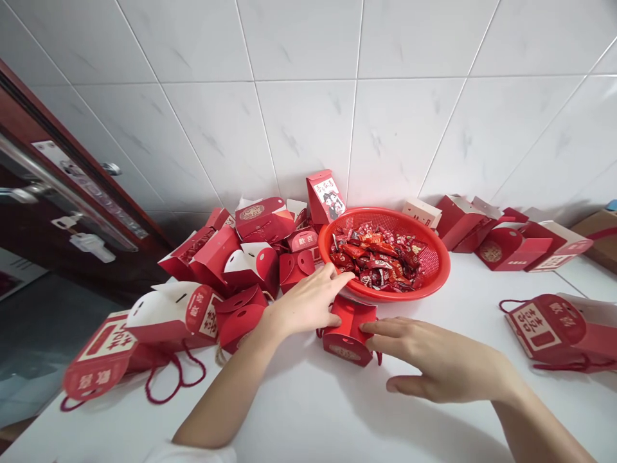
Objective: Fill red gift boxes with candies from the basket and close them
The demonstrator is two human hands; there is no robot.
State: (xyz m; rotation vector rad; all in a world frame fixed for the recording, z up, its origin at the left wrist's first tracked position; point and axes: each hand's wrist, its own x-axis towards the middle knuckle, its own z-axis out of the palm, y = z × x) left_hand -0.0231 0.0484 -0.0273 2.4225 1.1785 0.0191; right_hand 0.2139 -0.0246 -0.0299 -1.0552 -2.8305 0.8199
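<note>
A small red gift box (348, 344) with a gold pattern on its front stands on the white table before me, its top flaps seemingly folded in. Its left side is partly covered by my left hand (308, 301), thumb at the box edge, index finger stretched toward the rim of the red plastic basket (439, 278). My right hand (429, 357) has its fingers extended, tips touching the box's right side, thumb apart. Inside the basket lie many red-wrapped candies (380, 257). Dark red cord (379, 357) shows beside the box.
On the left crowd several red gift boxes (250, 267), some with cord handles (178, 379). More boxes (513, 247) stand at the back right, and another lies at the right (554, 328). A tiled wall (303, 128) closes the back; a door with keys (89, 241) is left.
</note>
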